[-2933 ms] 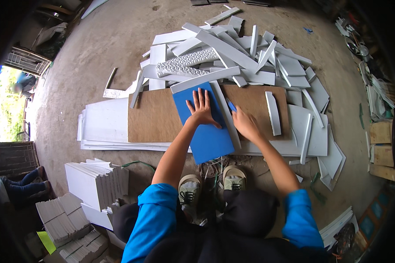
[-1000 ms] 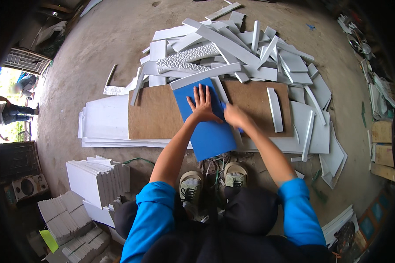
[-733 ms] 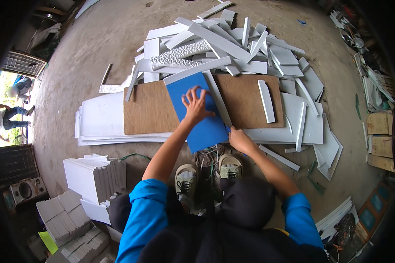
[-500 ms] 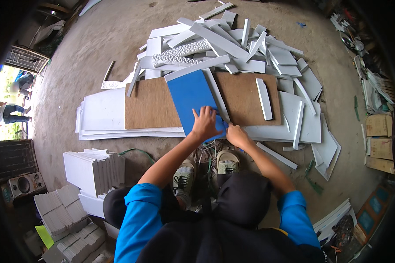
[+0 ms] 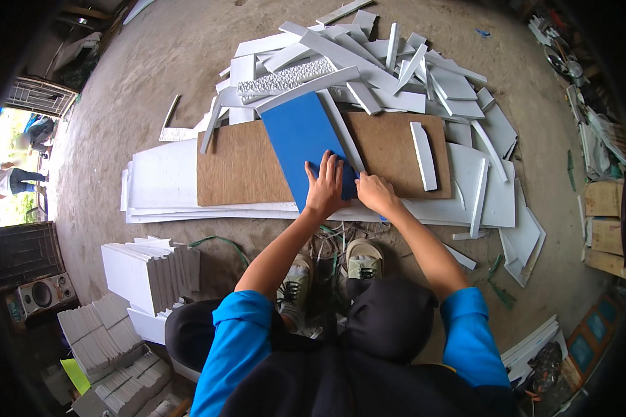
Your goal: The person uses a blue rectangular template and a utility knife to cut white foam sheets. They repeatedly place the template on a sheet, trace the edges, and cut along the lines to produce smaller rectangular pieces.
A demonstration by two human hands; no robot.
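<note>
A blue rectangular board [image 5: 292, 132] lies aslant over a brown plywood sheet [image 5: 236, 163], with a white strip of panel [image 5: 340, 125] showing along its right side. My left hand [image 5: 325, 186] presses on the near part of the blue board, fingers stretched forward. At the board's near right edge, my right hand [image 5: 377, 193] is closed around a small blue tool [image 5: 357, 182]; most of it is hidden by the fingers, and its tip cannot be made out. White panels [image 5: 163, 177] lie stacked under the plywood.
Beyond the plywood spreads a heap of white offcuts [image 5: 355, 52]. A loose white strip [image 5: 422, 156] rests on the plywood's right. Stacked white blocks [image 5: 135, 274] stand at near left. Cardboard boxes [image 5: 604, 219] line the right side. Another person [image 5: 14, 179] is outside at far left.
The blue board and the strip at its far end have shifted away from me. Both hands have moved forward a little, and my left hand now lies flatter on the board.
</note>
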